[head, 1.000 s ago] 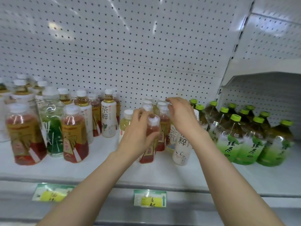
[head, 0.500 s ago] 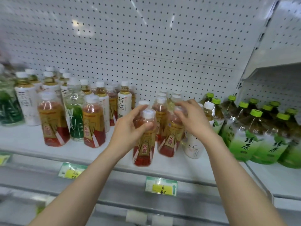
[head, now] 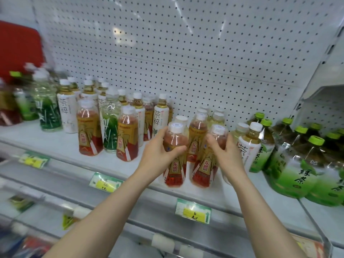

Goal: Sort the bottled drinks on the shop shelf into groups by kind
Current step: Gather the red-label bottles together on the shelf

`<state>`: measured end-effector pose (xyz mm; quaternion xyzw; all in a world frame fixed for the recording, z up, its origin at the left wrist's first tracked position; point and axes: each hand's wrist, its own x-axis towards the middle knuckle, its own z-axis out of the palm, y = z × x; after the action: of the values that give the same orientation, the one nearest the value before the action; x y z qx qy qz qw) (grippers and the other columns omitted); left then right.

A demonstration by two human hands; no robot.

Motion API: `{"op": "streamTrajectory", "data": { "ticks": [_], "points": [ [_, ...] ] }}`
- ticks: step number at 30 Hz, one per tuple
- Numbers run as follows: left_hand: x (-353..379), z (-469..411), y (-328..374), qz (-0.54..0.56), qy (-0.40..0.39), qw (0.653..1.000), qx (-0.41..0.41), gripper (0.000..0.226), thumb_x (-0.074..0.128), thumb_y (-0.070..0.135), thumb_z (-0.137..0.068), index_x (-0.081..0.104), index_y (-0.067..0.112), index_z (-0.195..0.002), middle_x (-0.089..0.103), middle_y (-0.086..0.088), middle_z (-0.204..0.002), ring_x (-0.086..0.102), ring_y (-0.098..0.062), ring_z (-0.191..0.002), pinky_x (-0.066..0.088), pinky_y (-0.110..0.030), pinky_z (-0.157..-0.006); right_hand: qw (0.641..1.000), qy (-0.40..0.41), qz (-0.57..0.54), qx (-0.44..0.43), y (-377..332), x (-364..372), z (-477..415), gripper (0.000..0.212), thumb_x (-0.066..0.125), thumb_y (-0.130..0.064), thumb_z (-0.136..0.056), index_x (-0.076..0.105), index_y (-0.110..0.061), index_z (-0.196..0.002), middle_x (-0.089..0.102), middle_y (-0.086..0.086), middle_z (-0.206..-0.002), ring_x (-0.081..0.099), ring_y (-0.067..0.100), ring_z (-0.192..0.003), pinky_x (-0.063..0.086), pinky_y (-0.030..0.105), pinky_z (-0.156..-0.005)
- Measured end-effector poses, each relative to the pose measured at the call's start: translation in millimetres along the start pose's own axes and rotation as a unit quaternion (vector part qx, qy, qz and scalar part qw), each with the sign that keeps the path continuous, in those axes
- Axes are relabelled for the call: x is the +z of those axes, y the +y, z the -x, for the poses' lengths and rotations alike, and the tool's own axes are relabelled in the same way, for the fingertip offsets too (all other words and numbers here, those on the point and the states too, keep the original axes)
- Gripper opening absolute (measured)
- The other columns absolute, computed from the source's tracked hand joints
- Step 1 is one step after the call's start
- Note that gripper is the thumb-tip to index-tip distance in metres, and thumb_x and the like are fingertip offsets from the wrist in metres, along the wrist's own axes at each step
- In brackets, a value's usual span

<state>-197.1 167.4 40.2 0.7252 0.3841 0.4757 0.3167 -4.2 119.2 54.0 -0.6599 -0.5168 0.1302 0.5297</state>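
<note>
My left hand (head: 160, 151) grips a red tea bottle (head: 175, 164) with a gold and red label and white cap, near the front edge of the white shelf (head: 61, 146). Right beside it my right hand (head: 226, 155) grips a second red tea bottle (head: 204, 168) of the same kind. A third red one (head: 197, 133) stands just behind them. Two more red tea bottles (head: 89, 131) stand further left, with a clear green-leaf bottle (head: 110, 125) between them. White-label tea bottles (head: 160, 118) stand behind, and one (head: 248, 144) stands right of my right hand.
Large green tea bottles (head: 292, 164) with green caps crowd the shelf's right end. More white-label and green-leaf bottles (head: 47, 107) fill the left. A perforated white back panel (head: 167, 43) rises behind. Yellow price tags (head: 193, 211) hang on the shelf rail. A red object (head: 18, 49) sits at far left.
Both hands have drawn the two red tea bottles forward to the shelf's front edge. My right hand moved from the bottle tops down onto the second red bottle. The view swung left.
</note>
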Motion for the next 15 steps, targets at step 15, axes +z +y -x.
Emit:
{"op": "streamTrajectory", "data": {
  "ticks": [15],
  "points": [
    [-129.3,45.5,-41.2,0.040,0.141,0.987,-0.062,0.072,0.073,0.061,-0.063,0.058,0.029,-0.126,0.069,0.013,-0.113,0.063,-0.005,-0.107,0.054,-0.041,-0.093,0.994,-0.034,-0.036,-0.094,-63.2,88.3,5.1,0.046,0.060,-0.059,-0.086,0.047,-0.026,-0.115,0.060,-0.014,-0.080,0.062,0.005,-0.077,0.053,0.037,-0.074]
  ]
}}
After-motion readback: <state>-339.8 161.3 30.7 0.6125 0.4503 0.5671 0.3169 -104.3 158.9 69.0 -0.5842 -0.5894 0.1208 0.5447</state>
